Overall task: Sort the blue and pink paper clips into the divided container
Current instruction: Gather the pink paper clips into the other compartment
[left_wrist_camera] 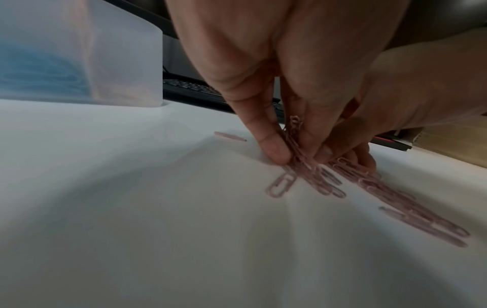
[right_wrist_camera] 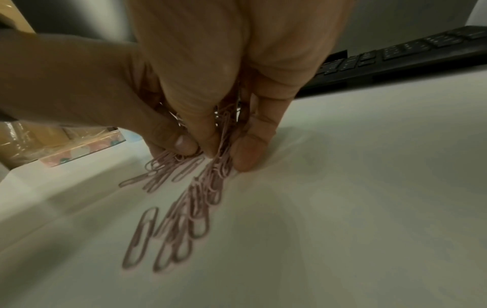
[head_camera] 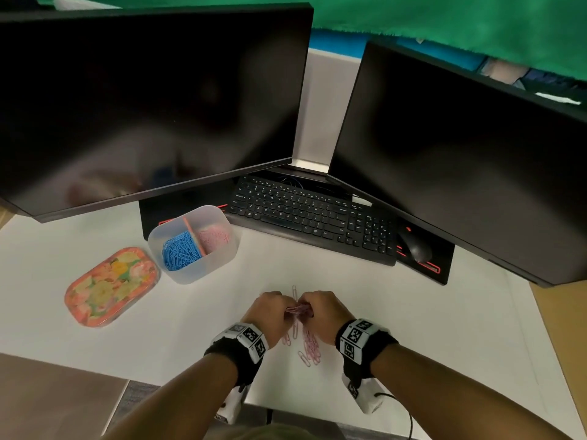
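Left hand [head_camera: 270, 312] and right hand [head_camera: 320, 309] meet fingertip to fingertip, each grip pinching a bunch of pink paper clips [head_camera: 298, 310] just above the desk [head_camera: 413, 312]; loose pink clips [head_camera: 309, 346] lie beneath. Divided container [head_camera: 219, 258] sits well apart.

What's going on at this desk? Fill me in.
A person is sorting paper clips. Both hands, left hand and right hand, pinch a bunch of pink paper clips together just above the white desk, with more pink ones loose beneath. The divided container already holds blue paper clips in one compartment and pink in the other. Its floral lid lies beside it.
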